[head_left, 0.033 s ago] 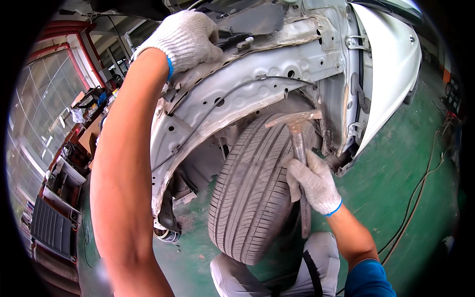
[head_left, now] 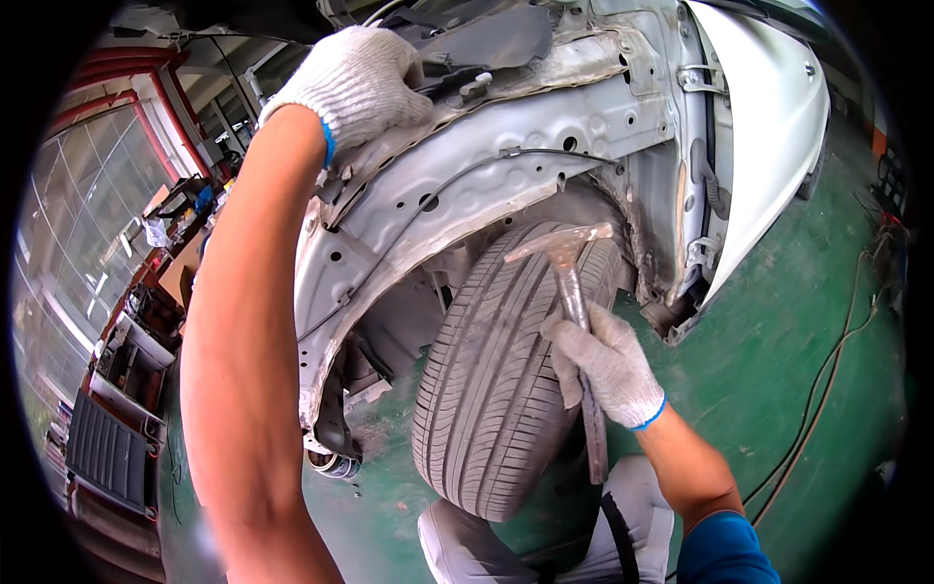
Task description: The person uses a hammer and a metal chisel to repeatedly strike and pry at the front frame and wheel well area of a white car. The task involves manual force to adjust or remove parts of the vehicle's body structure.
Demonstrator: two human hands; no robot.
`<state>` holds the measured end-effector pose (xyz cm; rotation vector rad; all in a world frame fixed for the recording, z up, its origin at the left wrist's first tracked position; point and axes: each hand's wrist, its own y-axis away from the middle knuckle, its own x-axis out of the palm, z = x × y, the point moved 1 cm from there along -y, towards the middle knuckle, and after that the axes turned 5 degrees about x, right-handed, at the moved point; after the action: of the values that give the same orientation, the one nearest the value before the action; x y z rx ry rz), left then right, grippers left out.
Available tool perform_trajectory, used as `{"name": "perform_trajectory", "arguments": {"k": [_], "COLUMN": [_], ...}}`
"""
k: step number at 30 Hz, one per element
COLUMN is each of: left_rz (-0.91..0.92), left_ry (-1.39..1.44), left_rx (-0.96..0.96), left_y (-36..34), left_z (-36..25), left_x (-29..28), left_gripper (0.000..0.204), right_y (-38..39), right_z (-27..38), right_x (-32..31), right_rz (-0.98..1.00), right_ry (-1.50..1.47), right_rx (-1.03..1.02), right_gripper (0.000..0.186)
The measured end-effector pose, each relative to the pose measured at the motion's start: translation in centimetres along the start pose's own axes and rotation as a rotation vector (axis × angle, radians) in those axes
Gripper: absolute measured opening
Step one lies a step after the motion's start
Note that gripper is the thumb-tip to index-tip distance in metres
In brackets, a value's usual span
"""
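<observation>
My left hand (head_left: 355,78), in a white knitted glove with a blue cuff, rests at the upper edge of the bare silver inner fender (head_left: 457,190). Its fingers are curled closed, and whatever they hold is hidden beneath the glove. In my gloved right hand (head_left: 603,360) is a worn hammer (head_left: 567,277), gripped around the handle. The hammer's long, narrow head is uppermost, in front of the tyre (head_left: 486,380) and apart from the fender panel. A thin dark cable (head_left: 413,219) runs along the fender above the wheel arch.
A white door (head_left: 754,127) stands swung out on the right. Hoses (head_left: 822,380) trail over the green floor (head_left: 759,292). At lower left, a can (head_left: 336,465) sits under the fender's end, and a cluttered bench (head_left: 161,282) lines the window wall.
My right hand and the hammer have shifted slightly left and down. My left hand stays at the fender's upper edge.
</observation>
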<state>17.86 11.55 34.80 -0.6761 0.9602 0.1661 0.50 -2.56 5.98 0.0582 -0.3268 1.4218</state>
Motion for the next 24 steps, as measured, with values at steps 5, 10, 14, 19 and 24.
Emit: {"name": "perform_trajectory", "arguments": {"k": [5, 10, 14, 19, 24], "left_rz": [-0.054, -0.111, -0.159, -0.191, -0.224], "left_ry": [-0.011, -0.056, -0.059, -0.079, -0.060], "left_rx": [0.012, 0.019, 0.016, 0.038, 0.016], "left_y": [0.3, 0.6, 1.0, 1.3, 1.4], "left_z": [-0.3, -0.3, -0.5, -0.7, -0.4], "left_x": [0.5, 1.3, 1.7, 1.8, 2.8], "left_gripper": [0.045, 0.045, 0.040, 0.031, 0.035], "right_y": [-0.8, -0.5, -0.2, -0.3, -0.5], "right_z": [-1.2, -1.8, -2.1, -2.8, -3.3], "right_x": [1.8, 2.5, 2.8, 2.7, 2.9], "right_rz": [0.001, -0.023, -0.085, -0.113, -0.126], "right_ry": [0.096, 0.154, 0.369, 0.580, 0.718], "right_rx": [0.143, 0.123, 0.055, -0.028, -0.228], "right_gripper": [0.020, 0.022, 0.025, 0.029, 0.030]}}
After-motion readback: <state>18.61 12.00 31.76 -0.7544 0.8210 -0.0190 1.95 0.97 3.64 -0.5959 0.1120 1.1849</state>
